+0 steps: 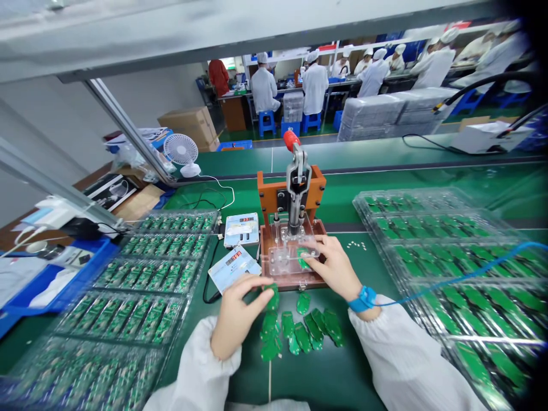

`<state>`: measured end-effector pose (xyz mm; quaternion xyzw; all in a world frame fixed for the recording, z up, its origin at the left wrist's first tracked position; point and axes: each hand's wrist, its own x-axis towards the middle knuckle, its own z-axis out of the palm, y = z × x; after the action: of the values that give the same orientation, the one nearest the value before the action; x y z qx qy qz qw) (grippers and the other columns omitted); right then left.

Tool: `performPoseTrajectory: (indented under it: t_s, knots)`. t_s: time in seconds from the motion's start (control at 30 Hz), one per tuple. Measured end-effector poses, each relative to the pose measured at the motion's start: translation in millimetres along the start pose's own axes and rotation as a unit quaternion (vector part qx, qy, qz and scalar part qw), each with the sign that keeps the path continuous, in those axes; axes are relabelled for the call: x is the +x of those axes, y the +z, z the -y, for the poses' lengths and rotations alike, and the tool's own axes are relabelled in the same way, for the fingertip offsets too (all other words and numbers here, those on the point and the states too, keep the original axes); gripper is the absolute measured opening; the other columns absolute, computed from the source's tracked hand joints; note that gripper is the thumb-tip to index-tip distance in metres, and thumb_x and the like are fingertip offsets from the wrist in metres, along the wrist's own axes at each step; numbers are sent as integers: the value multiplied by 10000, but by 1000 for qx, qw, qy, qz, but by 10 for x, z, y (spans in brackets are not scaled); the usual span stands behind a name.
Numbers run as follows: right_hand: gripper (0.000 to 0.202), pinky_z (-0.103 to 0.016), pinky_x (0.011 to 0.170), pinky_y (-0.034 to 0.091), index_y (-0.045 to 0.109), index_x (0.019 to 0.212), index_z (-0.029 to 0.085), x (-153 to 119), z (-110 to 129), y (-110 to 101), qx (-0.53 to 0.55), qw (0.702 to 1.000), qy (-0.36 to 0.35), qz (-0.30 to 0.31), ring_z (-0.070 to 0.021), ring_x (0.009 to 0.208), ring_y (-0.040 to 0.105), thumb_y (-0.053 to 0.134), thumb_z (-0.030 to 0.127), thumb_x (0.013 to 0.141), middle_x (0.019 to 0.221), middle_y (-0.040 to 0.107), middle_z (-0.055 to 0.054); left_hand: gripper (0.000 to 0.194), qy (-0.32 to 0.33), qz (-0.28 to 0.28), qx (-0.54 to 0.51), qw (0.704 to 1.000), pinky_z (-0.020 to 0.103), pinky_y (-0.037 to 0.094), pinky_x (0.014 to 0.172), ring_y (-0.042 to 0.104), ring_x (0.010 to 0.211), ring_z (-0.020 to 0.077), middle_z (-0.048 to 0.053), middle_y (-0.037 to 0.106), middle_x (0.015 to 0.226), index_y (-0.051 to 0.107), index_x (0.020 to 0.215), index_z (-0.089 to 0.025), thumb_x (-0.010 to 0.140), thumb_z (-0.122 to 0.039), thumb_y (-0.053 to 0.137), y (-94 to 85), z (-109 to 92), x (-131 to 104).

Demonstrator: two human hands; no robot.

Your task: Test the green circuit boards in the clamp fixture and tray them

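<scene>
My left hand [242, 311] pinches a small green circuit board [273, 298] between thumb and fingers, just above the front of the table. At the test fixture [270, 258], my right hand [336, 267] has its thumb and fingers closed on another green circuit board [303, 258] over the clear plastic plate. Whether that board is seated in the plate I cannot tell. The fixture's toggle clamp [298, 177] has a red handle that points up. Several loose green boards [302, 338] lie in a cluster before the fixture, some overlapping. A blue wrist strap [363, 299] circles my right wrist.
Clear trays of boards stand at left [188, 251] and right [387, 242]. Two display boxes [242, 229] sit left of the fixture, with tiny white pieces [357, 246] to its right. The strap's blue cord [466, 278] crosses the right tray. A fan [181, 149] and co-workers are beyond.
</scene>
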<state>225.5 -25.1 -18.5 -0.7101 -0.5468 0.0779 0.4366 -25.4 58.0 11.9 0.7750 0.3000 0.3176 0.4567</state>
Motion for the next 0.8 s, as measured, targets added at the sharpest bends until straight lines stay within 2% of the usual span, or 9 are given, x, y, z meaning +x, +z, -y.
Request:
performPoseTrajectory:
  t_s: [0.13, 0.27, 0.37, 0.5, 0.8]
  knots:
    - [308, -558, 1058, 443, 745, 1175, 243, -10, -47, 48, -21, 1000, -11, -20, -338, 1200, 547, 669, 288, 880, 1288, 650, -114, 173, 20, -22, 28, 999, 370, 507, 916, 651, 932, 240, 60, 727, 927, 814, 962, -226, 835, -314, 737, 115, 78, 461]
    - [305, -562, 1057, 446, 727, 1183, 221, -20, -60, 67, -28, 999, -14, -29, -339, 1211, 547, 654, 281, 893, 1302, 640, -126, 199, 25, 10, 67, 997, 383, 482, 960, 625, 1009, 255, 63, 719, 965, 813, 1015, -230, 823, -199, 767, 249, 166, 706]
    - [275, -559, 1054, 447, 727, 1167, 244, -24, -49, 71, -31, 999, -13, -32, -335, 1217, 549, 642, 287, 909, 1296, 640, -115, 213, 56, 15, 131, 990, 405, 447, 994, 587, 1060, 265, 53, 705, 995, 814, 997, -246, 809, -145, 806, 296, 187, 743]
    - [252, -560, 1057, 442, 733, 1141, 266, -26, -31, 68, -32, 999, -10, -27, -330, 1219, 550, 635, 267, 909, 1293, 641, -103, 210, 74, 0, 192, 979, 443, 423, 1015, 556, 1102, 269, 49, 650, 1082, 815, 990, -280, 816, -163, 828, 290, 192, 729]
    - [247, -562, 1027, 446, 742, 1123, 298, -10, -15, 62, -48, 999, 1, -11, -342, 1234, 555, 638, 259, 902, 1308, 650, -88, 212, 85, 25, 197, 976, 462, 413, 1020, 570, 1118, 269, 40, 645, 1107, 811, 978, -283, 802, -174, 856, 263, 225, 806]
